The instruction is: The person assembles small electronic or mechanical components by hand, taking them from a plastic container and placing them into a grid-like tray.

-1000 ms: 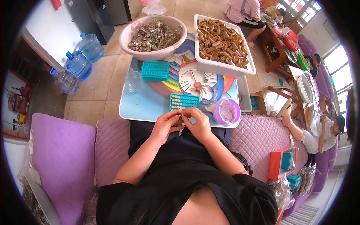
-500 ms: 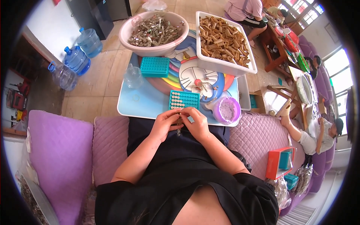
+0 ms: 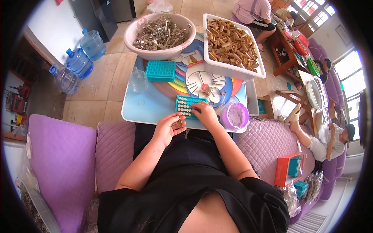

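My left hand (image 3: pixel 168 129) pinches a small brown piece (image 3: pixel 180 123) at the near edge of a small light-blue table (image 3: pixel 145 108). My right hand (image 3: pixel 204 113) rests its fingertips on a teal grid tray (image 3: pixel 187 105) full of small holes, just right of the left hand. A second teal grid tray (image 3: pixel 161 70) lies farther back on the table. Beyond it stand a pink basin (image 3: pixel 159 31) of greyish scraps and a white bin (image 3: pixel 232 44) of brown pieces. A small heap of metal bits (image 3: pixel 210 91) lies mid-table.
A purple bowl (image 3: pixel 234 116) sits at the table's right corner, a clear cup (image 3: pixel 138 80) at its left. Purple cushions (image 3: pixel 58 163) flank my lap. Water bottles (image 3: pixel 79 62) stand on the floor at left. Other people (image 3: pixel 330 136) sit at right and at the far end.
My hands have parted: the right one moved onto the near teal tray while the left stayed at the table edge holding the brown piece.
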A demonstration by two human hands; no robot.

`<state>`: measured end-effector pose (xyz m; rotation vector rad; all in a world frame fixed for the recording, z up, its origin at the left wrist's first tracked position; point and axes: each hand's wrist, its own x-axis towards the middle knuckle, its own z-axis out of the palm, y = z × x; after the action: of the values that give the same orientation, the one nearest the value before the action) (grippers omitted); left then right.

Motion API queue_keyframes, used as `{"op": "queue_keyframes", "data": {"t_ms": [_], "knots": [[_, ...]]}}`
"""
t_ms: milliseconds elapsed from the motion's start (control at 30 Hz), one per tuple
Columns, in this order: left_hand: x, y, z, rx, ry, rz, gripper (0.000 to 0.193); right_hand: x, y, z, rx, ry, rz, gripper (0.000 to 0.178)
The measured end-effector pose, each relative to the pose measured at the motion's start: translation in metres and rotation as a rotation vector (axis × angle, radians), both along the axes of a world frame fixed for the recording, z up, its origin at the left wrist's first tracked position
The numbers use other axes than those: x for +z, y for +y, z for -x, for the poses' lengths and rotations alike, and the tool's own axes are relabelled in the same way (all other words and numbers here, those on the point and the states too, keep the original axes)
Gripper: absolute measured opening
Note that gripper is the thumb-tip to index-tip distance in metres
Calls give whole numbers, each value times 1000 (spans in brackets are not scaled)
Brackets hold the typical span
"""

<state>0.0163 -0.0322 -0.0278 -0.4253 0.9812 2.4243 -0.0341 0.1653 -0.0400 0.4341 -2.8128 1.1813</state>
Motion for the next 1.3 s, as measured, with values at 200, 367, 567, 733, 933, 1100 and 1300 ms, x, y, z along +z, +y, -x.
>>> {"op": "queue_keyframes", "data": {"t_ms": [200,367,567,733,933,1100,1300], "knots": [[-4,-1,1,2,-15,20,28,-11,-7,1,-26,35,-51,18],[-3,4,2,-29,9,51,30,2,-9,-4,-58,-17,44,15],[3,11,1,-64,76,117,31,41,-22,-36,-46,-14,343,14],[10,20,2,-117,153,154,29,45,-21,-39,24,141,251,14],[6,29,-2,-66,164,240,28,40,-14,-39,82,103,268,15],[6,29,-1,-90,215,308,26,41,-16,-42,93,205,221,14],[8,31,0,-96,191,275,26,34,-16,-46,87,284,174,13]]}}
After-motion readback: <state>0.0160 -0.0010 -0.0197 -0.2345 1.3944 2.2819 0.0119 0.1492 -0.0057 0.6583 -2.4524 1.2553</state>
